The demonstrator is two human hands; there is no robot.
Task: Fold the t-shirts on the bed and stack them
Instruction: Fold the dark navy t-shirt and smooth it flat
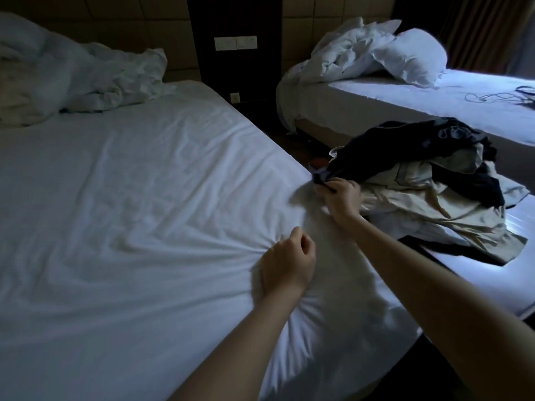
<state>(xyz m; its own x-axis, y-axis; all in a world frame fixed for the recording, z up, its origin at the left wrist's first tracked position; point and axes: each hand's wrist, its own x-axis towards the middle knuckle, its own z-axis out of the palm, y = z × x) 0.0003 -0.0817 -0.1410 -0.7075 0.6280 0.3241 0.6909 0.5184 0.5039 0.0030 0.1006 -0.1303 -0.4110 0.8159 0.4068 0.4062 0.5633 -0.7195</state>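
Head view: right hand (340, 199) fingers (346, 185) round dark t-shirt (405, 143); left hand (286, 264) loosely curled, empty.

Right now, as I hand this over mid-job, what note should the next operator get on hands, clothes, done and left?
Left hand: over the bed, fingers loosely curled, nothing in it.
Right hand: grip on the edge of a dark garment at the left side of the pile.
Pile: dark and beige clothes, crumpled, on the white surface right of the bed.
Done: nothing folded or stacked in view.
Left: likely pull the dark garment onto the bed, fold it, then do the rest and stack them.
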